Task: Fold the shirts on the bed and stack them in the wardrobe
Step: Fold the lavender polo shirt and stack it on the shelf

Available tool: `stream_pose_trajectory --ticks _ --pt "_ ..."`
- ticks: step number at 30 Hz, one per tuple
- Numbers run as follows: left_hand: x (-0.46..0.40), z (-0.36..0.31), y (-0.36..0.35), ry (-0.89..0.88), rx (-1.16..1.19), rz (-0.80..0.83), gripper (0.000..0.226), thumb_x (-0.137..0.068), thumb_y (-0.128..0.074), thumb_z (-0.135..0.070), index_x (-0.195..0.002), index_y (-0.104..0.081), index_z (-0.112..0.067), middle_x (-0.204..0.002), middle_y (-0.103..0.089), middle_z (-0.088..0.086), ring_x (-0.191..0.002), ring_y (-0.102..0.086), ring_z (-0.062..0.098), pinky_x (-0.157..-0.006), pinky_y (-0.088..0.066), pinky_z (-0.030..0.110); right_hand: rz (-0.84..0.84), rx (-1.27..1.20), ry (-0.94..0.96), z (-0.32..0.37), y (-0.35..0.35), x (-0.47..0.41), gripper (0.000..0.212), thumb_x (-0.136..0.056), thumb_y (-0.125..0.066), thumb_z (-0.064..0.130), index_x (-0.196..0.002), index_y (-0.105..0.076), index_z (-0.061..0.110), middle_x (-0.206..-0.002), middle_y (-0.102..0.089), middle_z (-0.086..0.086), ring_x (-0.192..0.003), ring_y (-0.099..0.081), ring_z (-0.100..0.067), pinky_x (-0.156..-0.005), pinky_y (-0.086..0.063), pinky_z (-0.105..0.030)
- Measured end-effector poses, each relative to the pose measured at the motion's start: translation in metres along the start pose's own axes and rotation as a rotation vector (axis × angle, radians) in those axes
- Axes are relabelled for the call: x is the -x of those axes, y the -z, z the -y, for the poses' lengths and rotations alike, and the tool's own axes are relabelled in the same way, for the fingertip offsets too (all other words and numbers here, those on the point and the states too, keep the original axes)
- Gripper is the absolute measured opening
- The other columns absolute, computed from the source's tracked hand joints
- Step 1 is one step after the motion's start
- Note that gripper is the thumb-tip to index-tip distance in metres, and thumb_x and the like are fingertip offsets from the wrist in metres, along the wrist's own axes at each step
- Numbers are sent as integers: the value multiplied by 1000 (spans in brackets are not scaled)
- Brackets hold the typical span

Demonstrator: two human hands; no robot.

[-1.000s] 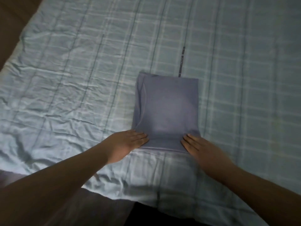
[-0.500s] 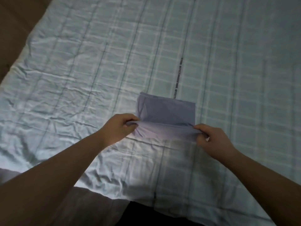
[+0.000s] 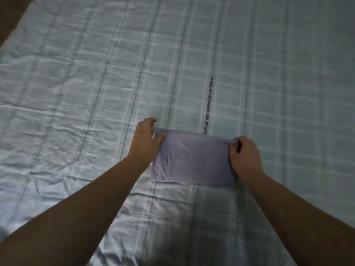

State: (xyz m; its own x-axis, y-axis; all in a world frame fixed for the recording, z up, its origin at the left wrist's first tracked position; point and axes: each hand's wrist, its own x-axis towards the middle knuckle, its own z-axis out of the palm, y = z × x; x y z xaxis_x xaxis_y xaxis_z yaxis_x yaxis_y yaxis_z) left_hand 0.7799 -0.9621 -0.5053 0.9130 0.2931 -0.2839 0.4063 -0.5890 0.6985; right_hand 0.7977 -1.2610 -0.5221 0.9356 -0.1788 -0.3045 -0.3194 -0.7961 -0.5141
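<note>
Pale blue checked bedsheet (image 3: 76, 93) carried a folded lavender cotton shirt (image 3: 194, 160) near its front edge. Left hand (image 3: 146, 143) and right hand (image 3: 245, 158) each pinched a far corner.

A soft, matt lavender cloth shirt (image 3: 194, 162) is seen mid-frame; the checked bedsheet (image 3: 76, 93) is creased cloth with a slight sheen.

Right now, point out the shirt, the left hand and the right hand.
shirt (image 3: 194, 160): head view, middle of the folded top layer.
left hand (image 3: 145, 144): head view, back of the hand, at the shirt's far left corner.
right hand (image 3: 245, 156): head view, back of the hand, pinching the far right corner.
</note>
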Motion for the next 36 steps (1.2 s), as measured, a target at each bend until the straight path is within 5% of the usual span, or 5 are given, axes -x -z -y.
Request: stream_pose_trajectory --ticks 3,7,20,28,36 --pt "25 -2 -4 -324 -286 -188 41 -91 -59 -17 -129 -54 -4 -135 -52 18 -126 -47 33 -108 -38 43 -178 -50 44 6 6 19 35 -93 -50 19 -124 -56 3 -122 -56 -20 -115 -51 -34 -103 -39 -44" --pt "66 -10 -21 -664 -441 61 47 -96 -45 -24 -136 -54 -1 -146 -47 22 -142 -35 37 -116 -27 52 -113 126 456 17 6 48 45 -90 -49 16 -133 -54 4 -142 -49 -19 -133 -41 -34 -115 -28 -47" --pt "56 26 -51 -515 -541 132 59 -99 -37 -44 -153 -33 -20 -159 -31 13 -149 -22 31 -119 -18 54 126 447 489 4 -34 40 62 -98 -31 41 -155 -26 18 -160 -26 -10 -148 -23 -29 -120 -19 -50" --pt "49 21 -13 367 253 -6 59 -83 -73 -14 -135 -47 -8 -114 -56 3 -111 -59 23 -85 -44 31 4 -218 -346 18 -3 55 30 -88 -65 21 -115 -54 11 -102 -62 -8 -95 -62 -29 -84 -48 -39" --pt "18 21 2 484 227 314 47 -55 -74 -32 -85 -73 4 -78 -71 14 -67 -63 23 -57 -45 33 208 -326 -442 -6 -4 38 41 -70 -71 43 -97 -66 13 -95 -72 -10 -86 -69 -28 -86 -57 -51"
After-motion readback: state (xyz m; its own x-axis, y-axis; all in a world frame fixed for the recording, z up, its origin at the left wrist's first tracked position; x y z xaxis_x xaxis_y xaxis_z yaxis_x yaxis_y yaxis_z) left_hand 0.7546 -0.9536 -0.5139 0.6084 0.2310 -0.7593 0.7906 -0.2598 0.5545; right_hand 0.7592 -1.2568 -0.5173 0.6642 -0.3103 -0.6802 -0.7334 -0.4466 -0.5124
